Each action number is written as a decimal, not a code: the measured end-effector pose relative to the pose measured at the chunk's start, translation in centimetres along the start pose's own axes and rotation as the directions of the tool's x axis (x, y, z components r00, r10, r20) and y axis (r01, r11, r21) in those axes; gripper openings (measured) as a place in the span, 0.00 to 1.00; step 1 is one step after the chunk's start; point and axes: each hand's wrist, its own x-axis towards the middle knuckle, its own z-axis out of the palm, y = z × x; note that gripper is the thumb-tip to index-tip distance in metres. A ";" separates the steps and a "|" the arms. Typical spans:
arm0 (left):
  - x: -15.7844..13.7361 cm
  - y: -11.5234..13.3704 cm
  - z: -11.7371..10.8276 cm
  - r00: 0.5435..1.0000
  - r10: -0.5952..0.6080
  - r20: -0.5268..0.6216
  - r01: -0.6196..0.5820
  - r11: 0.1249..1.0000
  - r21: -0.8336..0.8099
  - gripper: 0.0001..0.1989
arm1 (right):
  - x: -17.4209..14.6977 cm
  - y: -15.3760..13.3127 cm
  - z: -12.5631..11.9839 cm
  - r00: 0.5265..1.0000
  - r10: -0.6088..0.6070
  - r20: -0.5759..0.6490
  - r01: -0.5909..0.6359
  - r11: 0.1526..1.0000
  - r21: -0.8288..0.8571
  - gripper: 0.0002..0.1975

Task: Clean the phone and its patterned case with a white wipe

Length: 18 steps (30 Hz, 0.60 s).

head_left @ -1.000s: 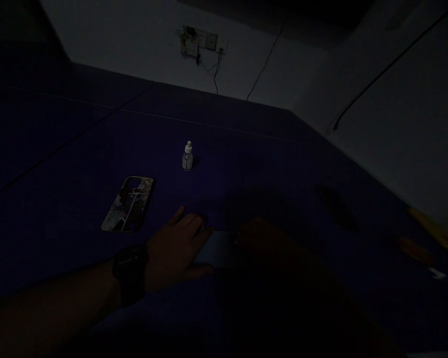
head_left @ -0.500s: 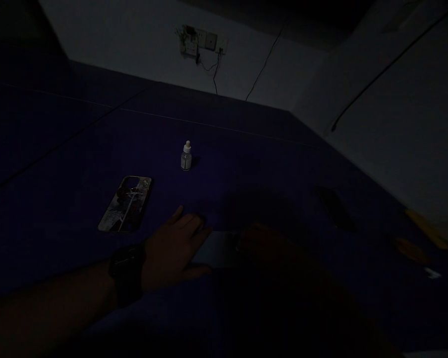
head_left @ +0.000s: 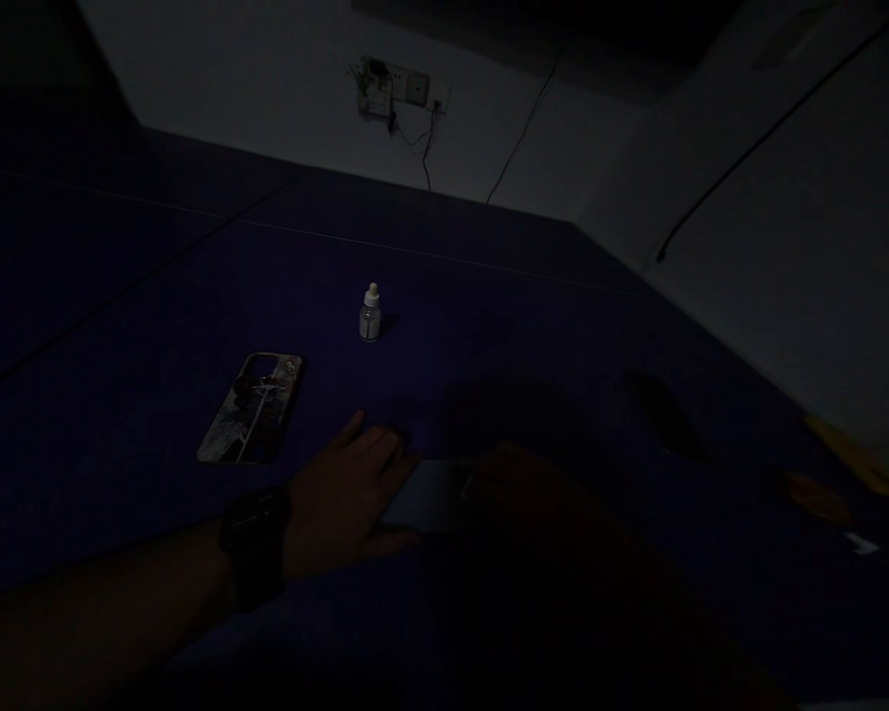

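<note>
The room is very dim. My left hand [head_left: 348,499], wearing a dark watch [head_left: 253,533], lies over a flat pale phone [head_left: 430,499], fingers on its far edge and thumb along its near edge. In deep shadow, my right hand [head_left: 511,484] touches the phone's right end beside a dark patch that looks like the camera area. Its fingers look curled together; whatever they hold is too dark to make out. Left of the phone lies a patterned phone case [head_left: 252,410]. A small dropper bottle [head_left: 369,316] stands upright beyond my left hand.
All this rests on a dark blue surface [head_left: 451,296]. A dark flat phone-like object [head_left: 663,415] lies at the right. Farther right are a yellow item [head_left: 851,454], an orange-brown item [head_left: 815,497] and a white scrap [head_left: 860,543]. Sockets with cables [head_left: 404,87] are on the wall.
My right hand has shifted very slightly at the phone's end, and a little more of that end shows. My left hand keeps its place. The view has tipped slightly.
</note>
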 end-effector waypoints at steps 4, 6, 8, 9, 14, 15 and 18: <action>0.0 0.0 -0.1 1.000 -0.013 -0.002 0.013 1.000 -0.021 0.37 | 0.0 0.6 -0.6 0.991 0.121 -0.064 -0.109 0.981 0.159 0.10; 0.0 0.0 -0.2 1.000 -0.007 0.000 0.007 0.999 -0.034 0.37 | -0.1 1.1 -1.1 0.961 0.245 -0.125 -0.208 0.945 0.253 0.10; 0.0 0.0 -0.3 1.000 -0.008 0.006 0.008 0.999 -0.039 0.37 | -0.2 1.5 -1.4 0.927 0.340 -0.158 -0.274 0.902 0.333 0.11; 0.0 0.0 -0.3 1.000 -0.011 0.009 0.011 0.999 -0.041 0.37 | -0.1 1.7 -1.3 0.919 0.360 -0.163 -0.284 0.888 0.362 0.11; 0.1 0.1 -0.2 1.000 -0.026 0.012 0.026 0.999 -0.043 0.38 | 0.4 2.2 0.1 0.961 0.261 -0.089 -0.218 0.918 0.332 0.12; 0.1 0.1 -0.1 1.000 -0.027 0.010 0.027 0.999 -0.040 0.38 | 0.3 2.4 0.2 0.969 0.239 -0.066 -0.207 0.927 0.311 0.12; 0.1 0.1 -0.1 1.000 -0.022 0.003 0.022 0.999 -0.032 0.37 | -0.1 2.9 0.0 0.977 0.212 -0.005 -0.205 0.948 0.242 0.12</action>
